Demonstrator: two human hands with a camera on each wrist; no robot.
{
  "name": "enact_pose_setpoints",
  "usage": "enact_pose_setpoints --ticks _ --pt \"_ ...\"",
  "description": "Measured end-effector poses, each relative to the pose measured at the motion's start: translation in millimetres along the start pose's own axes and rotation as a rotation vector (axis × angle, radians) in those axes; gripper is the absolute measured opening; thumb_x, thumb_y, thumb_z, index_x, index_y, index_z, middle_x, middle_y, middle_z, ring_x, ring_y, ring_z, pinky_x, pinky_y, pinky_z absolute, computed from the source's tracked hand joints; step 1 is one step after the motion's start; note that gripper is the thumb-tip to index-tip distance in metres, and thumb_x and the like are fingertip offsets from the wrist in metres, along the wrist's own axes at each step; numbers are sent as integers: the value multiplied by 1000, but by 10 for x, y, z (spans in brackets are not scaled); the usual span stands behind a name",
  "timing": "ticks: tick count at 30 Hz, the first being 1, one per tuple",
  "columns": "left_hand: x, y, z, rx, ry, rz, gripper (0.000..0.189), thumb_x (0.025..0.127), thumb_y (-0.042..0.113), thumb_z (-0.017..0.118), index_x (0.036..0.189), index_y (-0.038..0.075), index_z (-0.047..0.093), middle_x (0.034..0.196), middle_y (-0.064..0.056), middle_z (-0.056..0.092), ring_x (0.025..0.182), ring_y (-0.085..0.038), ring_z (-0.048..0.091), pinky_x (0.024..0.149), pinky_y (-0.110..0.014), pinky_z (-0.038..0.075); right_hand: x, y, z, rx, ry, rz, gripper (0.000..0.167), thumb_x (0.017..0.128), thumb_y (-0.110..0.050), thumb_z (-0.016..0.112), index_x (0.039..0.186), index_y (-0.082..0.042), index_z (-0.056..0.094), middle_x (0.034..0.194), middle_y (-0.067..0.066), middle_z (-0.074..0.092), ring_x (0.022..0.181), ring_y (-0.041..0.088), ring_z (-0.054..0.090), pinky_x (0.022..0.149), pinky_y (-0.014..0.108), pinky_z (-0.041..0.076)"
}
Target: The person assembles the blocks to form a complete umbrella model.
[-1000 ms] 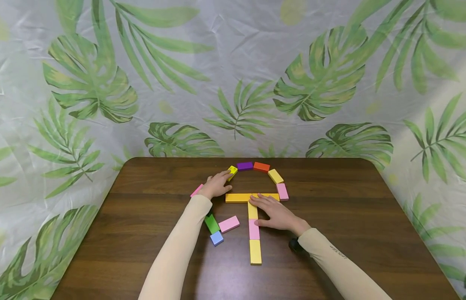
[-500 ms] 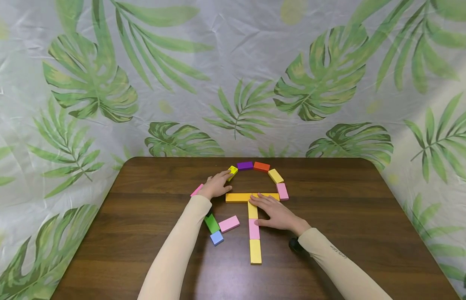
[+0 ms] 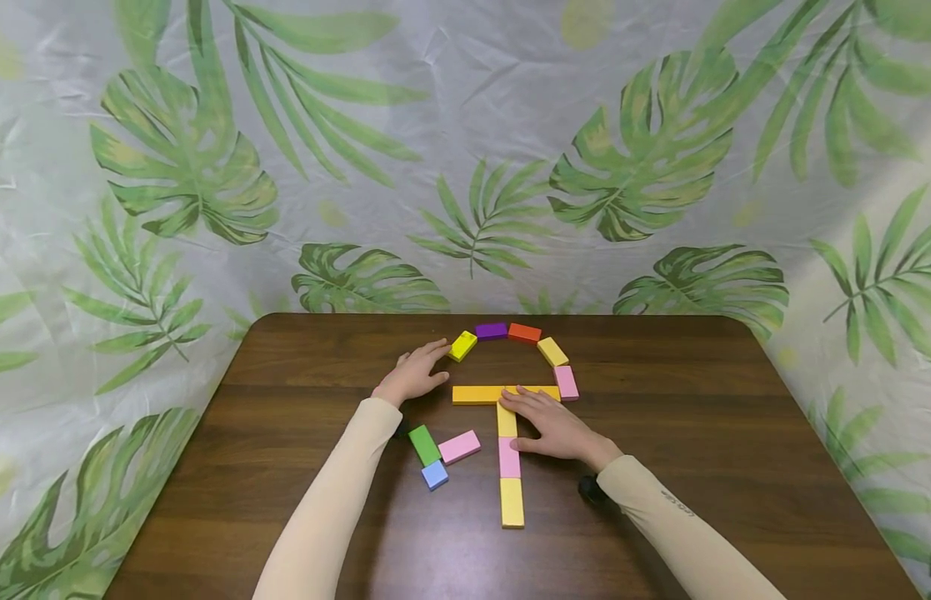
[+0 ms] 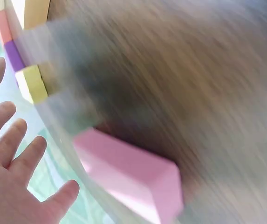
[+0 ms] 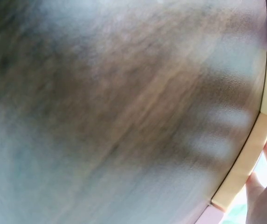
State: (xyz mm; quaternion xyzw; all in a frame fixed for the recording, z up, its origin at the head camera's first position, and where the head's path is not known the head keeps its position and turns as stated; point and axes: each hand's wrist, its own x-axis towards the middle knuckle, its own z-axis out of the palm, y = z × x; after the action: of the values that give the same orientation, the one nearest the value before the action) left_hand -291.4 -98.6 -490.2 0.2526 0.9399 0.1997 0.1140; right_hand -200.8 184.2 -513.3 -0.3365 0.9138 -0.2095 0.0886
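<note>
My left hand hovers over the left part of the table with its fingers spread, holding nothing. Its fingertips are beside a yellow block; whether they touch it I cannot tell. In the left wrist view, a pink block lies near the hand; the hand and arm hide it in the head view. My right hand rests with relaxed fingers on the row of orange blocks and the upright column below it. That column is a yellow block, a pink block and another yellow block.
Above the row, an arc continues with a purple block, a red block, a pale yellow block and a pink block. Left of the column lie a green block, a blue block and a pink block.
My left hand has drawn back leftward from the yellow block, which shows whole now. It covers the pink block at the far left that was partly visible. The right hand has stayed put.
</note>
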Motion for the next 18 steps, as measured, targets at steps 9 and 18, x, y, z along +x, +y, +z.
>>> enact_pose_setpoints --ticks 9,18 --pt "-350 -189 -108 -33 62 19 55 95 19 60 144 3 41 152 -15 31 135 -36 33 104 -65 20 -5 -5 -5 9 -6 3 74 91 -46 60 148 -7 36 153 8 31 142 31 20 112 52 15" --pt "-589 -401 -116 -52 29 37 59 86 10 68 140 2 46 149 -17 35 133 -39 34 98 -63 30 0 -26 -11 13 -12 9 73 91 -44 60 148 -6 35 153 9 31 142 31 19 112 52 14"
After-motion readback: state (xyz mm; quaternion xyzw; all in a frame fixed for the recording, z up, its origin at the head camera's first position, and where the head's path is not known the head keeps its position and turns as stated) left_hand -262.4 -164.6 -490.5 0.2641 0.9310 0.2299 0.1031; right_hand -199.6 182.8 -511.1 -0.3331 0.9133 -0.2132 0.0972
